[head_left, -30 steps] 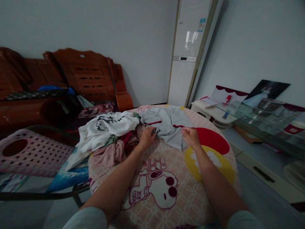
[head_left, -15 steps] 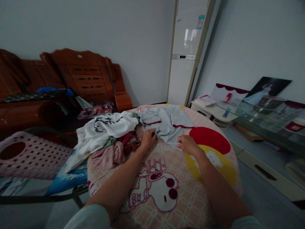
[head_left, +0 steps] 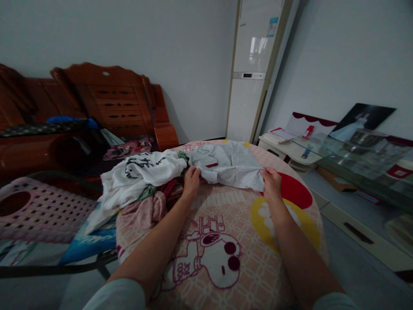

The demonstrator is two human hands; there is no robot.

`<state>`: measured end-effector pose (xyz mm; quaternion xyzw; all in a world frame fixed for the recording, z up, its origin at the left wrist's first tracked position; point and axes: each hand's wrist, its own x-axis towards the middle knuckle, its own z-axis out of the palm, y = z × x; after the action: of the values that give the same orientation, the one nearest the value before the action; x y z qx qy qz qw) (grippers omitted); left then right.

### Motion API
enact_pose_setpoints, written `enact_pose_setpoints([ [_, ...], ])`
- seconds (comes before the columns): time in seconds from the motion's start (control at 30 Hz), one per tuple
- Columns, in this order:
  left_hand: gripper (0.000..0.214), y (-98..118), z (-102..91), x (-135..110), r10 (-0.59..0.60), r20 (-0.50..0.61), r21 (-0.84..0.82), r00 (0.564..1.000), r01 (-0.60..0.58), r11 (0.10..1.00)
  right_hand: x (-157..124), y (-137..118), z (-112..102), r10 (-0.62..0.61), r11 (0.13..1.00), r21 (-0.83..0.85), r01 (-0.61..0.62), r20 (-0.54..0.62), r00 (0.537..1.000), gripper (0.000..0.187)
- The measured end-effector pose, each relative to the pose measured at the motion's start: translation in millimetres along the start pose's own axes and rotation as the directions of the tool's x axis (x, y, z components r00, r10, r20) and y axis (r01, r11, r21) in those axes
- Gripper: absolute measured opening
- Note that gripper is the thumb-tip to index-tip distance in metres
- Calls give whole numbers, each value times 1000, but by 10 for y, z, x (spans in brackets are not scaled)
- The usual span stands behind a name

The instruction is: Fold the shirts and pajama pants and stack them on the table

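- Presently, we have the grey garment (head_left: 235,172) on the far half of the round table, its near edge drawn out between our two hands; a short run of red trim (head_left: 211,164) shows on its left part.
- We pinch its left end in our left hand (head_left: 192,180) and its right end in our right hand (head_left: 271,181), fingers closed on the fabric, hands well apart.
- The step in hand, we judge, is straightening that near edge; the next move calls for even tension and both grips level, so the fabric does not bunch.
- Just left of our left hand lie the white printed garment (head_left: 155,165) and the pink garment (head_left: 148,211), heaped together; we have little room on that side, and a wide sweep could snag them.
- Toward us, the patterned tablecloth (head_left: 264,267) lies bare between our forearms, which gives us the most open room.
- Behind the garment, the table's far rim is close, so pushing forward could send cloth over it.
- Farther out, the pink basket (head_left: 48,215) stands left and the glass shelf (head_left: 361,170) right, both off the table.
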<state>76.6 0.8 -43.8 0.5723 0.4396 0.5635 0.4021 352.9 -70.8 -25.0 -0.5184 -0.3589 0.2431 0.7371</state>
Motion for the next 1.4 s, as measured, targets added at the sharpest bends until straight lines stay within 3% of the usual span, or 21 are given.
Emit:
enact_pose_setpoints([
  [0.1,26,114,-33,2,-155,-42,-322,987,134,937,-2,-173,-50,-6,997,71,10,-58,998,30],
  [0.17,26,168,-88,-6,-199,33,-341,979,198,919,-1,-264,-97,-27,998,61,31,-62,998,24],
  [0.23,25,186,-150,-22,-189,101,-246,977,208,947,-5,-308,-132,-25,1000,9,25,-15,1000,19],
  [0.4,30,144,-185,-88,-78,168,109,983,61,992,-92,-264,-78,69,992,-116,-46,198,978,18],
  [0.53,32,146,-120,-131,0,248,308,969,-79,948,-149,-224,-14,91,981,-192,-36,290,953,24],
  [0.6,28,153,-92,-150,67,311,401,948,-194,895,-141,-213,-25,84,943,-332,26,312,946,24],
  [0.67,24,146,-66,-173,111,384,468,917,-297,833,-121,-199,-52,48,821,-556,129,292,955,21],
  [0.73,23,120,-37,-204,103,467,502,878,-359,787,-108,-177,-69,1,635,-746,203,263,965,20],
  [0.8,22,79,-6,-236,66,546,517,835,-398,758,-115,-142,-58,-3,536,-807,249,293,956,22],
  [0.87,21,36,19,-260,41,588,527,808,-421,739,-139,-93,-18,41,586,-755,294,390,920,25],
  [0.97,24,-10,31,-267,39,594,530,804,-427,732,-185,1,56,87,698,-631,339,544,834,26],
  [1.03,25,-25,25,-257,37,594,526,804,-423,738,-215,56,93,114,688,-628,365,590,800,24],
  [1.13,25,-36,13,-242,35,594,525,804,-420,741,-286,86,136,136,545,-723,425,577,805,20],
  [1.27,24,-36,12,-242,33,589,531,808,-418,737,-453,36,237,194,213,-838,502,540,819,44],
  [1.33,24,-36,12,-247,33,590,532,807,-419,736,-523,18,296,241,87,-838,539,543,804,35],
  [1.4,24,-39,8,-250,35,591,532,806,-421,735,-543,22,331,248,26,-828,560,548,799,24],
])
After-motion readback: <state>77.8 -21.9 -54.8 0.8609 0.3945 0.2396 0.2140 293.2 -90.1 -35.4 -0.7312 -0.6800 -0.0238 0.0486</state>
